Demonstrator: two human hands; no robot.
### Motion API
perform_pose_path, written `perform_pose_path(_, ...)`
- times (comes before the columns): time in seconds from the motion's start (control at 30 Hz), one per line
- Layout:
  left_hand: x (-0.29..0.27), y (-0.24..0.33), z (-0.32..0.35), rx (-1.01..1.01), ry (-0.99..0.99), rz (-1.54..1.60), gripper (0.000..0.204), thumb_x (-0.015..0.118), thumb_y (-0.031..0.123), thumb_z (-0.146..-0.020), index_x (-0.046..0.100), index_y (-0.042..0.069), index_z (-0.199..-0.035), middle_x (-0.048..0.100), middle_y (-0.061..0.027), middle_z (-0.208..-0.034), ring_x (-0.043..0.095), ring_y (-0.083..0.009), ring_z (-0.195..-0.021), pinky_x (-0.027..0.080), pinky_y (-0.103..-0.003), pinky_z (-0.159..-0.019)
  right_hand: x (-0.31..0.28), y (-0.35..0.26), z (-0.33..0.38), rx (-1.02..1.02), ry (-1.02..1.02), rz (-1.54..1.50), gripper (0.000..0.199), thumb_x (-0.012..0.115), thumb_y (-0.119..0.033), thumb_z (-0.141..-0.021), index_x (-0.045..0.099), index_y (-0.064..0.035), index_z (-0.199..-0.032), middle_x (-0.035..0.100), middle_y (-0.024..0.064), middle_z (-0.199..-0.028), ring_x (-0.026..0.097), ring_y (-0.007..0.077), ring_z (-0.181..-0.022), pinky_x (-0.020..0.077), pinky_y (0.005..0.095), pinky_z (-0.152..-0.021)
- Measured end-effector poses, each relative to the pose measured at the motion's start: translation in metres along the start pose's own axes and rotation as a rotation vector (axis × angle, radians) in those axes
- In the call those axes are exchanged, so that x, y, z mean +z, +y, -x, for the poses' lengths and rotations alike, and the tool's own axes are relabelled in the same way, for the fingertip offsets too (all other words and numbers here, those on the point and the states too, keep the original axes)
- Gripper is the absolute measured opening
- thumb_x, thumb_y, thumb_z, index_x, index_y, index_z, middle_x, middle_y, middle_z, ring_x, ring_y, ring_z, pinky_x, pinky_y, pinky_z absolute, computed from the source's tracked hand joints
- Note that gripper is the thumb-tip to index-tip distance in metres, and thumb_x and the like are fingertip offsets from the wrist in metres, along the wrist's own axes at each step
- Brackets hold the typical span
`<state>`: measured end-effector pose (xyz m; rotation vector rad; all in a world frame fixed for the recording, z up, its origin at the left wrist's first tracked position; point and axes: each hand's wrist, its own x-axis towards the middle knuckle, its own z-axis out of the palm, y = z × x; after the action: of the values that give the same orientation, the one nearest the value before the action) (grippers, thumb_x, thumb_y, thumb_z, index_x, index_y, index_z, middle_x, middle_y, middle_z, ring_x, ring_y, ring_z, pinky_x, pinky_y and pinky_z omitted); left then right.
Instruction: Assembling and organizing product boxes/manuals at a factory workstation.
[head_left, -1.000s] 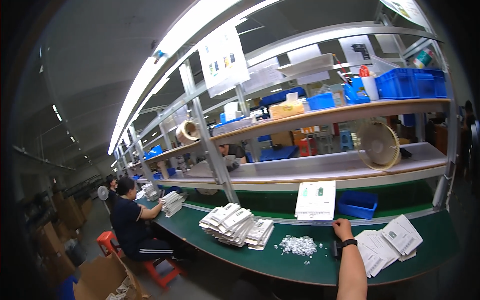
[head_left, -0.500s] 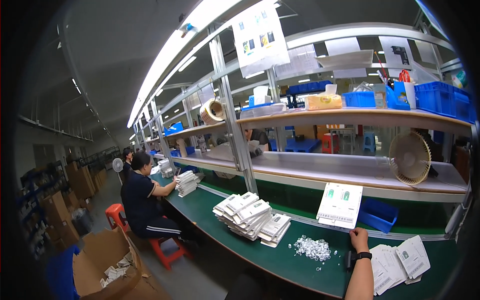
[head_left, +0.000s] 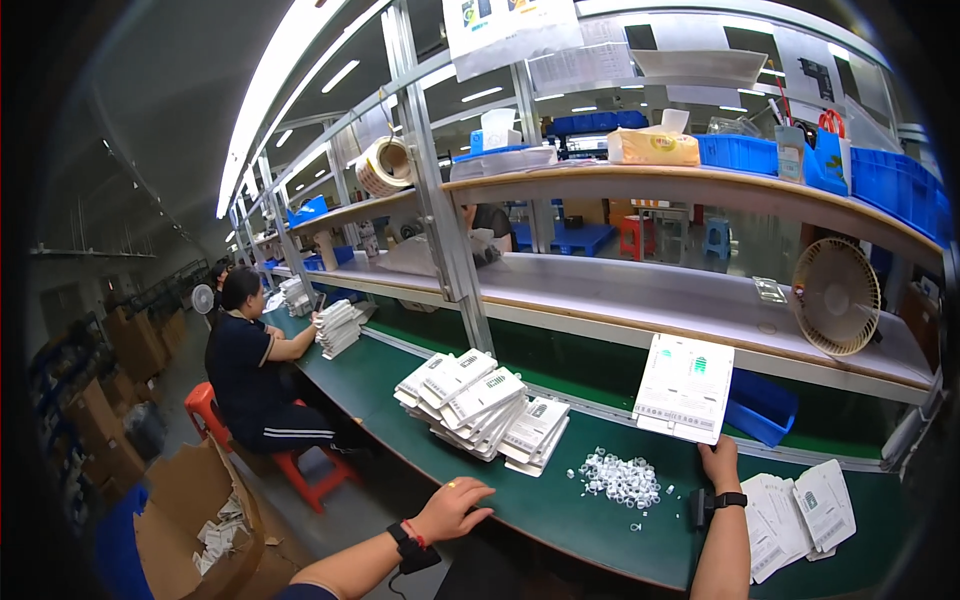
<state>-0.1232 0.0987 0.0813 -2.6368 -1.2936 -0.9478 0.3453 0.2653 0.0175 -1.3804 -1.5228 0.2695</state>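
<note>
My right hand [head_left: 718, 466] reaches to the lower right corner of a white flat printed package [head_left: 684, 385] at the back of the table, its fingers closed at the package's edge. Part of those fingers is hidden. My left hand [head_left: 452, 510], palm down and fingers stretched out, is over the table's front edge with nothing in it. A heap of small clear and white plastic ring-like pieces [head_left: 622, 480] lies between the hands. Piled flat white packages [head_left: 470, 400] stand left of the heap. More white packages [head_left: 800, 520] are fanned out beside my right forearm.
The green table [head_left: 560, 520] runs away to the left, where a co-worker [head_left: 245, 350] sits on a red stool [head_left: 310, 478]. A blue bin [head_left: 762, 405] tilts behind the package. Shelves above carry a fan [head_left: 838, 297]. An open carton [head_left: 190, 520] stands at lower left.
My left hand has come into view from below, over the table's front edge. The view has shifted and tilted downward. My right hand stays at the package's corner, with its fingers now slightly higher against it.
</note>
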Motion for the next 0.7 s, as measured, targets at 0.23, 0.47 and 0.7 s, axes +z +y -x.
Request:
perform_pose_path(0.23, 0.023, 0.041, -0.078, 0.312, -0.163, 0.241, 0.030, 0.065, 0.018, -0.081, 0.058, 0.003, -0.107, 0.058, -0.0131, -0.104, 0.055, -0.0287, -0.099, 0.045, -0.037, -0.086, 0.003, -0.007, -0.003, 0.038, -0.019, 0.033, 0.017, 0.065, -0.013, -0.074, 0.067, -0.0003, -0.085, 0.064, 0.0219, -0.084, 0.060, 0.0387, -0.081, 0.0475, 0.0413, -0.072)
perform_pose_path(0.47, 0.056, 0.076, -0.161, 0.274, -0.150, 0.666, 0.020, 0.063, 0.015, -0.082, 0.060, 0.002, -0.097, 0.062, -0.0109, -0.090, 0.058, -0.0282, -0.089, 0.045, -0.035, -0.080, 0.002, -0.003, -0.001, 0.071, 0.014, 0.046, 0.018, 0.064, -0.016, -0.075, 0.066, -0.0001, -0.084, 0.064, 0.0218, -0.082, 0.061, 0.0385, -0.079, 0.0483, 0.0402, -0.070)
perform_pose_path(0.7, 0.112, 0.035, -0.201, -0.077, -0.322, 0.268, 0.017, 0.060, 0.019, -0.075, 0.068, 0.005, -0.078, 0.065, -0.0142, -0.082, 0.061, -0.0323, -0.081, 0.048, -0.041, -0.074, 0.002, -0.022, 0.002, 0.091, -0.023, 0.103, 0.016, 0.062, -0.013, -0.077, 0.068, -0.0038, -0.088, 0.065, 0.0207, -0.087, 0.062, 0.0376, -0.084, 0.0498, 0.0398, -0.074)
